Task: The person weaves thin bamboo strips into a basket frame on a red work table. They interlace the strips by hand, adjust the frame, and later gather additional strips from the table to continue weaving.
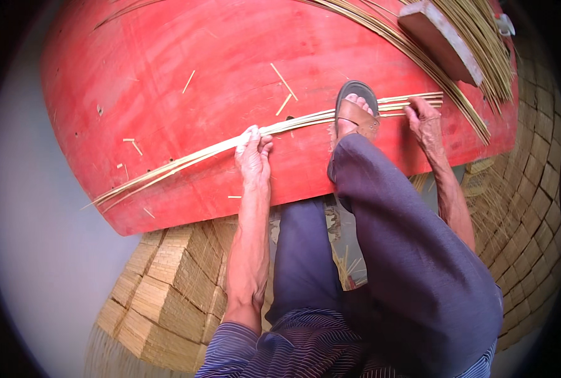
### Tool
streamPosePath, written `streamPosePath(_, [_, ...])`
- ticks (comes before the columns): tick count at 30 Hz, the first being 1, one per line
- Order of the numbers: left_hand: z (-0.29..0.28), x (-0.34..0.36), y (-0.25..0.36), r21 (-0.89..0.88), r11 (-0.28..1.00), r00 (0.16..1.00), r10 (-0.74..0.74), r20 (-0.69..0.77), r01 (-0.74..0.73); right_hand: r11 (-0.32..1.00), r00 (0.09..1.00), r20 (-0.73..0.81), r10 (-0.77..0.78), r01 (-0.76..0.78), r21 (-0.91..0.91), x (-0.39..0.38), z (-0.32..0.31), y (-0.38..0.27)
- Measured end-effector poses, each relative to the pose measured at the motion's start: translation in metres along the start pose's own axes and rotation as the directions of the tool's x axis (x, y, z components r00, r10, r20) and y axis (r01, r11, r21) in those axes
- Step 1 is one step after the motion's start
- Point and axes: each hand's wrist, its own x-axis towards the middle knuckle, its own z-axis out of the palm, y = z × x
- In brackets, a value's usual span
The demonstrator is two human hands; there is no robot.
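Note:
A bundle of thin, pale bamboo strips (192, 157) lies slantwise across a red board (167, 94). My left hand (253, 154) is closed around the bundle near its middle. To the right, my sandalled foot (357, 113) presses down on the strips, hiding a short stretch of them. My right hand (425, 123) is at their right end, with bent fingers pinching the strips there. Toward the left, the strips spread apart, and their thin tips pass over the board's edge.
A brick (441, 41) weighs down a thick bundle of longer bamboo strips (482, 38) at the far right. Short bamboo offcuts (283, 82) are scattered over the board. Stacked woven bamboo pieces (173, 283) stand at the near left, and more woven work (532, 208) lines the right side.

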Motion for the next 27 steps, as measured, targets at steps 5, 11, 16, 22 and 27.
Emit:
streamPosePath(5, [0.006, 0.003, -0.001, 0.011, 1.0, 1.0, -0.005, -0.009, 0.005, 0.998, 0.998, -0.008, 0.062, -0.062, 0.032, 0.005, 0.019, -0.026])
streamPosePath(11, [0.001, 0.007, -0.005, 0.008, 1.0, 0.999, -0.014, -0.042, 0.014, 0.995, 0.988, 0.112, 0.102, -0.103, -0.001, 0.016, 0.016, -0.029])
streamPosePath(16, [0.004, 0.005, -0.006, 0.003, 1.0, 0.999, 0.011, -0.039, -0.011, 0.985, 0.975, 0.144, 0.171, -0.169, -0.026, 0.017, 0.008, -0.044])
streamPosePath(22, [0.006, 0.004, -0.008, -0.011, 1.0, 1.0, -0.015, 0.024, 0.016, 0.963, 0.978, 0.206, 0.044, 0.013, -0.269, 0.029, 0.004, -0.03])
streamPosePath(27, [-0.004, -0.001, -0.008, 0.003, 1.0, 1.0, 0.022, -0.021, -0.022, 0.889, 0.898, 0.437, -0.041, -0.167, 0.426, 0.062, 0.056, -0.181])
